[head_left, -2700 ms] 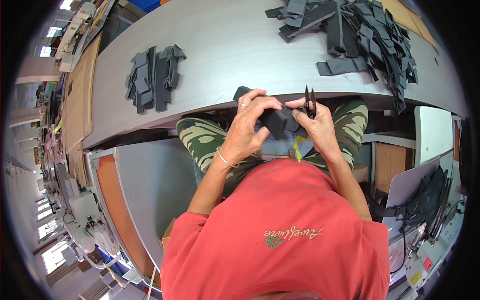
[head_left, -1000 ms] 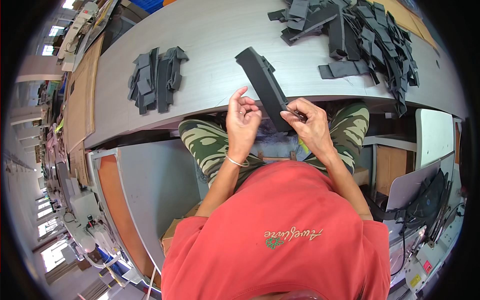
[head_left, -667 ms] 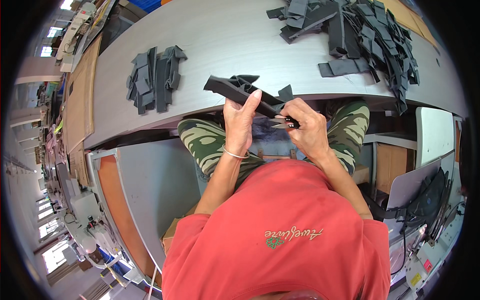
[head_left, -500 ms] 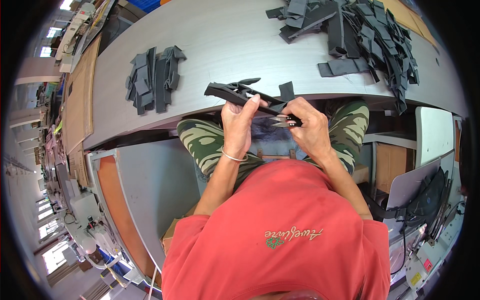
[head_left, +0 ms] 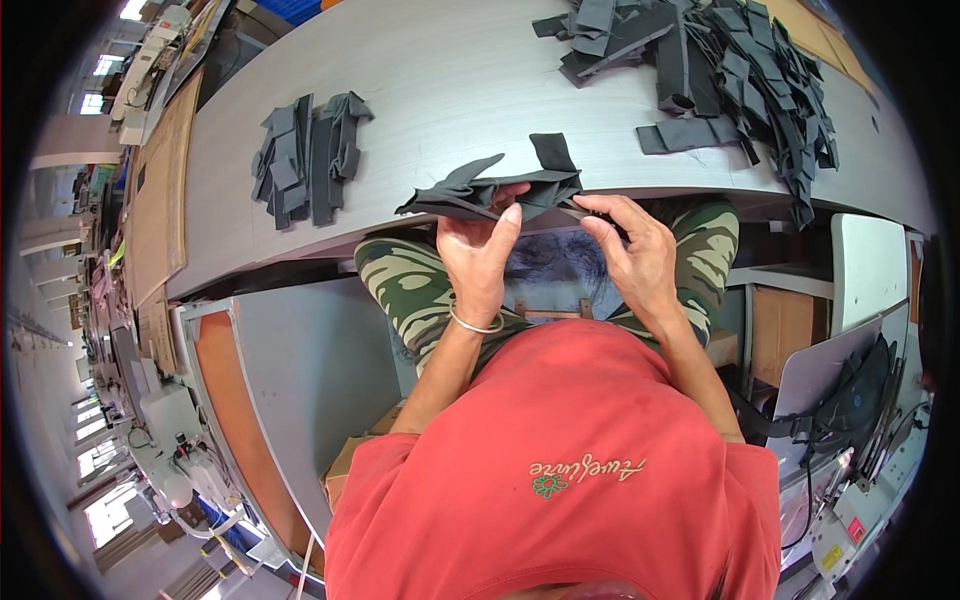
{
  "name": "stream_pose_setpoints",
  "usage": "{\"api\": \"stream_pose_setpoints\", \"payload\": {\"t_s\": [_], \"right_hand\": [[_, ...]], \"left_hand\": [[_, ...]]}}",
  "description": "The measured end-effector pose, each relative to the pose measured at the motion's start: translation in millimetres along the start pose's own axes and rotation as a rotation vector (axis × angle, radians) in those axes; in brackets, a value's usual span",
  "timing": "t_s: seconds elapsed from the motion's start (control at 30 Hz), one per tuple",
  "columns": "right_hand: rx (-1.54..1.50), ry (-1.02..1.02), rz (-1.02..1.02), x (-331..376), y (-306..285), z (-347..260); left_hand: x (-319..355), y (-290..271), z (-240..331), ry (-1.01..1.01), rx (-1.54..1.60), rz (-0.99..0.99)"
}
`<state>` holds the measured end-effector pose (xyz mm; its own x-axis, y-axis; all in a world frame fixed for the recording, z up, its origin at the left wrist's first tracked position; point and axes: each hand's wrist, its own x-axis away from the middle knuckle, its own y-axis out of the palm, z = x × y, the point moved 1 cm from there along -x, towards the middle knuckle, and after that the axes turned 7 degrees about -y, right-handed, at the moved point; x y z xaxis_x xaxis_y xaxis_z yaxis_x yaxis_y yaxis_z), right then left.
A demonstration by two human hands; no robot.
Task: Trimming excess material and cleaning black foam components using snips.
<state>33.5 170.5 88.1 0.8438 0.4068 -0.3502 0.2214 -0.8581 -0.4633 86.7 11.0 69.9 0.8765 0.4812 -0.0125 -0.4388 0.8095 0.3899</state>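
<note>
My left hand (head_left: pixel 475 262) is closed around a bundle of dark grey fabric strips (head_left: pixel 530 194), its thumb on the near side and fingertips showing among the folds. The bundle is held at the table's near edge, above my lap, with loose ends sticking up. At the bundle's right end is my right hand (head_left: pixel 640 255), bent with thumb and forefinger a little apart. A pair of small thread snips (head_left: pixel 613 222) with dark handles sits in it, mostly hidden by the fingers; whether the blades touch the fabric cannot be made out.
On the pale grey table (head_left: pixel 430 90) lie a small stack of dark strips (head_left: pixel 305 160) at left and a large heap of them (head_left: pixel 745 85) at far right. Below the table stand a grey panel (head_left: pixel 315 350) at left and a cardboard box (head_left: pixel 780 335) at right.
The bundle has been turned and its folds spread more open in my left hand. My right hand has shifted slightly right, its fingers loosened, and the snips' blades no longer show plainly.
</note>
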Motion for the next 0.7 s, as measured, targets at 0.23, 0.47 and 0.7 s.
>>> {"api": "stream_pose_setpoints", "payload": {"t_s": [0.23,0.47,0.7], "right_hand": [[0.148,-0.074,0.043,-1.4,2.2,-1.3],[0.216,-0.127,0.047,1.1,0.7,-3.9],[0.264,-0.167,0.055,-0.4,1.9,-4.1]], "left_hand": [[3.0,-2.8,-6.4,0.048,-0.083,-0.005],[4.1,-1.7,-7.9,0.108,-0.162,0.026],[8.8,-2.3,-6.1,-0.057,-0.126,0.02]]}}
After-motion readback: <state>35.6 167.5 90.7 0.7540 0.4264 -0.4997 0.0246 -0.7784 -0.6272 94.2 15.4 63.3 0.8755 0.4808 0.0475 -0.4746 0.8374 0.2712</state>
